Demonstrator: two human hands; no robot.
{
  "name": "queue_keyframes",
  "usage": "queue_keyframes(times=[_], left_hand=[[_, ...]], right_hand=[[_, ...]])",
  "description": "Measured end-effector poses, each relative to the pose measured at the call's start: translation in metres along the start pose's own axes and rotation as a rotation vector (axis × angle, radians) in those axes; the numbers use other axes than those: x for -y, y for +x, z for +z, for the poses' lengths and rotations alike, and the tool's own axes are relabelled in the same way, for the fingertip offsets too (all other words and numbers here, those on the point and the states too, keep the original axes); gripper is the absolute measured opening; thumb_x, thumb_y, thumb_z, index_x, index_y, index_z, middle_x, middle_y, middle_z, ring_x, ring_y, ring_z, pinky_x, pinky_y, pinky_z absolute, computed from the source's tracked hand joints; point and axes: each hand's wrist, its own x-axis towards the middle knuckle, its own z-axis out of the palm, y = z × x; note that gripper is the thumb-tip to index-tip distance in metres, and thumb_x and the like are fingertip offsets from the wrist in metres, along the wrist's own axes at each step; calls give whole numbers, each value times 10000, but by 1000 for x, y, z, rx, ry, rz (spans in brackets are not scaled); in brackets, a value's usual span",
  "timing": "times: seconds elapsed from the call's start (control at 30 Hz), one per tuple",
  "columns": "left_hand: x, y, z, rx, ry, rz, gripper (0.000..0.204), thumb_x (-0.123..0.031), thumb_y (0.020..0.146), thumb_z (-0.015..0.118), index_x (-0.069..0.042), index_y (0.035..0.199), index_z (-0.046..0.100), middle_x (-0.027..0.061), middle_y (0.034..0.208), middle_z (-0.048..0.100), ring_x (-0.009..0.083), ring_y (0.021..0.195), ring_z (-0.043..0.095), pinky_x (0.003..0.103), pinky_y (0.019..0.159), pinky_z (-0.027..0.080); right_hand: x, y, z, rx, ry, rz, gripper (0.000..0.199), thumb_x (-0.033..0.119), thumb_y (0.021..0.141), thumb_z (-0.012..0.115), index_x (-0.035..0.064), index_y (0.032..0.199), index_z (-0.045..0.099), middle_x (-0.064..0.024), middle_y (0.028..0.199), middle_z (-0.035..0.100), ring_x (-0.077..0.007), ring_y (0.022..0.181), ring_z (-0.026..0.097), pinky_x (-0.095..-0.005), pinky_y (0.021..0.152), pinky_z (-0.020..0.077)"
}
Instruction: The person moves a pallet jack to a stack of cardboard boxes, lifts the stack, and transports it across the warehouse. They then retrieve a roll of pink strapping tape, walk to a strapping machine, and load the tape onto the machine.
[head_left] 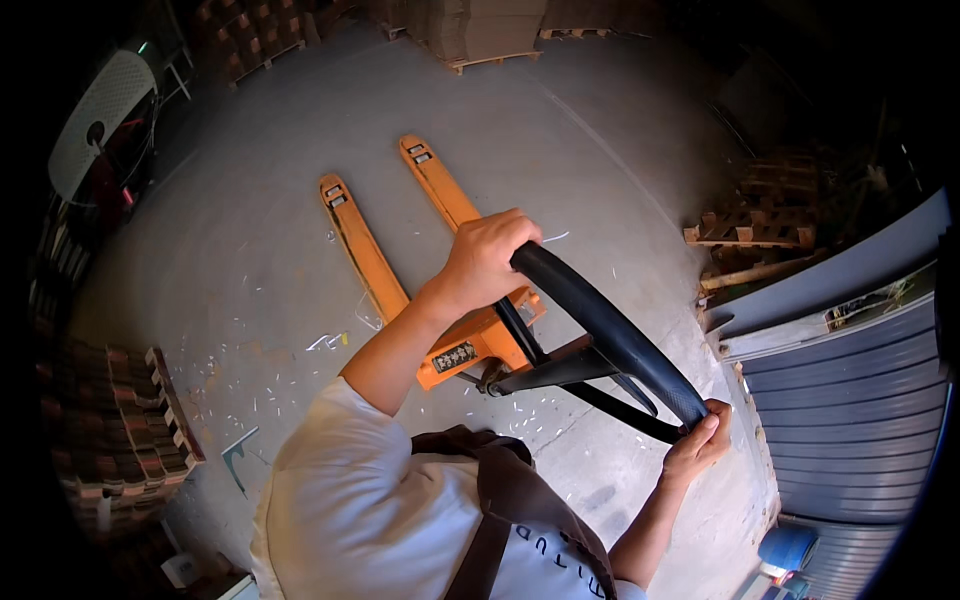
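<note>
Two forks point(365, 245) over a littered grey floor point(240, 260)

Clock positions are read on the view, 12 at the top. Nearest, at 4 o'clock, the right hand point(698, 448) grasps one end of a thick black handle point(612, 320). The left hand point(487, 258), close to centre, is closed round the other end. Both belong to an orange pallet jack point(490, 335) standing at centre, its forks aimed at 11; the left forearm hides part of it.

White scraps point(325, 341) are strewn beside the jack. At 8 lies a green-edged object point(235, 462), kind unclear; beyond it, a brown stack point(125, 430) flanks the floor. Corrugated metal sheeting point(840, 420) bounds the side at 4, a blue container point(787, 547) below it. Wooden pallets point(765, 225) lie at 2. A pale perforated panel point(105, 125) stands at 10. Farthest, at 12, a palletised tan stack point(490, 30) blocks the floor's far side.
</note>
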Motion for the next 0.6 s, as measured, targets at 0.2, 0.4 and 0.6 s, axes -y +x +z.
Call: queue_keyframes(times=[0.2, 0.4, 0.6], left_hand=[[-14, 32, 80, -131, 199, -19, 333, -148, 656, 831, -65, 771, 530, 70, 620, 504, 231, 495, 519, 323, 437, 385], [72, 78, 138, -226, 446, -125, 382, -128, 619, 860, -76, 781, 517, 66, 621, 522, 226, 480, 516, 309, 429, 389], [153, 110, 199, -221, 658, -291, 411, -141, 633, 860, -88, 792, 484, 62, 650, 529, 224, 523, 533, 310, 458, 405]], right_hand=[[-120, 163, 42, 165, 136, -156, 645, 599, 928, 288, 15, 723, 472, -39, 651, 401, -155, 609, 368, -298, 557, 287], [-159, 281, 152, 295, 222, -303, 653, 610, 920, 290, 23, 713, 486, -82, 578, 428, -192, 532, 431, -321, 506, 316], [-202, 399, 279, 425, 462, -407, 525, 498, 923, 411, 34, 695, 506, -87, 544, 468, -235, 476, 497, -337, 474, 362]])
